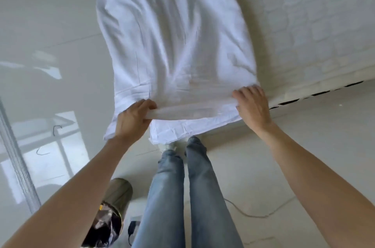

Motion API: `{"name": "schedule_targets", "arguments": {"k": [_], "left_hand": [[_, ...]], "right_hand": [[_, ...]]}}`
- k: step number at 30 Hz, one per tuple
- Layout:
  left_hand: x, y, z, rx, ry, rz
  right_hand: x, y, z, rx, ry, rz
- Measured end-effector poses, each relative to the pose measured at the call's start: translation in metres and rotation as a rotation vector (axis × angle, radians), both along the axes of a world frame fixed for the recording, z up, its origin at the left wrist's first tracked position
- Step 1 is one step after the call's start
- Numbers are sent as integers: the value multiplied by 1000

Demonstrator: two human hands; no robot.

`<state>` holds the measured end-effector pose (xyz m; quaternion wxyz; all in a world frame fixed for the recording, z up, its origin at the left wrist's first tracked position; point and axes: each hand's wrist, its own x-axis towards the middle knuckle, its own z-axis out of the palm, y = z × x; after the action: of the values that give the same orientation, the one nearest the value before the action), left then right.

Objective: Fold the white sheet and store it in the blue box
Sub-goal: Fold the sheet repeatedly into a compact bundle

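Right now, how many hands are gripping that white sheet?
2. The left hand grips the white sheet at its near edge on the left, and the right hand holds the same edge on the right. No other hands show.

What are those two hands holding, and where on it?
The white sheet, by its near edge: left hand grips the left part, right hand the right corner.
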<state>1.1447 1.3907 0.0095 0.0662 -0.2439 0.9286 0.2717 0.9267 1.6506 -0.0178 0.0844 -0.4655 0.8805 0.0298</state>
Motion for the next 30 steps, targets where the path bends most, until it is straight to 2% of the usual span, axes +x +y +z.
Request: {"name": "schedule_targets", "arguments": {"k": [4, 8, 11, 14, 17, 19, 20, 21, 23, 24, 25, 26, 28, 30], "left_hand": [[25, 6, 2, -70, -3, 125], [31, 14, -12, -61, -66, 59], [35, 6, -30, -17, -81, -6], [38, -1, -34, -74, 47, -105], [47, 1, -22, -153, 231, -165], [60, 12, -21, -163, 284, -238], [68, 21, -25, -143, 261, -260], [76, 30, -33, -88, 159, -253], [85, 50, -50, 81, -212, -207], [86, 59, -59, 121, -351, -218], [84, 66, -67, 122, -401, -228], [79, 70, -69, 114, -370, -208], [58, 75, -70, 80, -196, -172], [25, 81, -70, 51, -55, -156]], "right_hand": [[23, -5, -6, -10, -100, 78], [53, -35, -28, 112, -106, 148], [45, -49, -46, 121, -6, 155], [27, -45, -38, 2, -16, 215], [25, -24, -2, -211, 37, 226], [40, -2, 16, -283, 54, 221], [50, 11, 16, -267, 15, 206], [58, 23, 10, -198, -43, 175], [65, 46, -12, 48, -160, 47], [65, 56, -21, 130, -199, -10], [62, 65, -26, 142, -232, -43], [59, 70, -28, 97, -245, -49], [48, 76, -23, -37, -190, -79], [30, 86, -18, -80, -148, -161]]}}
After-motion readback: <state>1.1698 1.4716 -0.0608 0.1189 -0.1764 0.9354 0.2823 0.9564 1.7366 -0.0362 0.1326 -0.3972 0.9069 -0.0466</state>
